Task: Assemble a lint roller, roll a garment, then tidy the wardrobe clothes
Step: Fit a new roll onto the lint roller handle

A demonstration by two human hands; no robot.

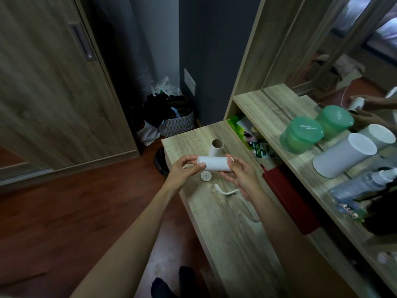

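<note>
Seating the roll (214, 164) on its handle (227, 192) appears to be the step in hand. Assembly is judged to be at an early stage, since the parts lie apart.

1. Hold the roll level and by its ends only. Pressure on the middle may crease the sticky sheets.
2. Free one end before bringing the handle up, so that the bore is open.
3. Push straight along the axis. A tilted push may jam the core.

Position of the roll: it is clear of the desk (225, 233), lying level from left to right between both hands, above the far part of the desk top.

Left hand (184, 168): the fingers (190, 158) curl round the left end, with the thumb on the near side.

Right hand (240, 178): it cups the right end from below, fingers curled under and a fingertip on the upper edge. Each hand grips the roll and nothing else.

Loose parts:
- A small round cap (205, 175) lies on the desk just under the left end of the roll.
- The thin curved handle lies on the desk nearer the person, beside the right wrist.
- A second tube (217, 146) stands tilted just beyond the roll. Whether the two touch cannot be told.
</note>
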